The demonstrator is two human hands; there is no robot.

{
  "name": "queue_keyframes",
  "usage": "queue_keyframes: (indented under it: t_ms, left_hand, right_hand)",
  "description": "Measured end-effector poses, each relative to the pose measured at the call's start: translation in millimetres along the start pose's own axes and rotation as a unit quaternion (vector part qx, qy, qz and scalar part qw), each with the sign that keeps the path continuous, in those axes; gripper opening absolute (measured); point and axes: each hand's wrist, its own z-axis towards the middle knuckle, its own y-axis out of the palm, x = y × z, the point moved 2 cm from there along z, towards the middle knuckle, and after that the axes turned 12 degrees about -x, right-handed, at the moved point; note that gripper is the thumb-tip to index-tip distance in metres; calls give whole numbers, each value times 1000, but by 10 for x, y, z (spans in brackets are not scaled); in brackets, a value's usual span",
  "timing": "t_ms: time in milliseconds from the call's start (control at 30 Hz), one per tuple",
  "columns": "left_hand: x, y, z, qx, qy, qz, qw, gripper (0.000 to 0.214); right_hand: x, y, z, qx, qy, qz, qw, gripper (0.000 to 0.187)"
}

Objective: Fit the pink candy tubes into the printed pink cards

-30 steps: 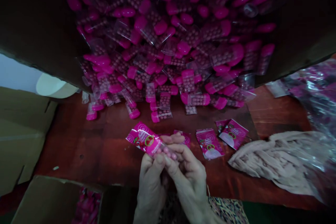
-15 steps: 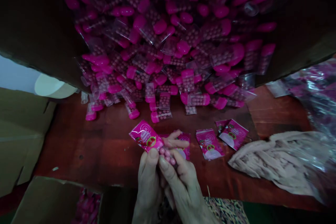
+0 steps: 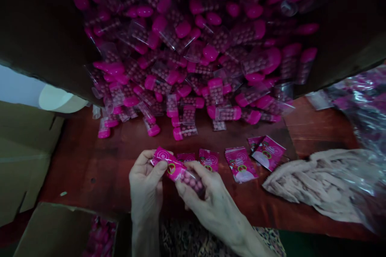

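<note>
- The left hand (image 3: 146, 184) and right hand (image 3: 212, 200) were close together above the table, the left thumb pressing on a printed pink sachet (image 3: 169, 164) and the right fingers pinching a clear tube of pink beads (image 3: 191, 180) at the sachet's end
- The sachet and tube were held above a reddish wooden table (image 3: 90, 168)
- A large heap of pink-capped tubes (image 3: 187, 84) lay unpacked beyond the hands
- Four more flat sachets (image 3: 241, 164) lay nearby; whether they were filled was unclear
- Pink items filled a cardboard box (image 3: 51, 225)
- The fingers hid the tube's cap; how far it sat inside the sachet could not be told
- A dark overhanging edge and the frame cut off the heap's top
</note>
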Motion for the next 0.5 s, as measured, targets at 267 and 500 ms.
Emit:
queue_keyframes:
  t_ms: [267, 500]
  left_hand:
    - [3, 43, -14, -49, 62, 60, 995, 8]
    - [-89, 71, -58, -30, 75, 113, 990, 10]
  right_hand:
    - [-49, -14, -69, -5, -7, -63, 998, 29]
    - [106, -49, -115, 13, -19, -45, 999, 31]
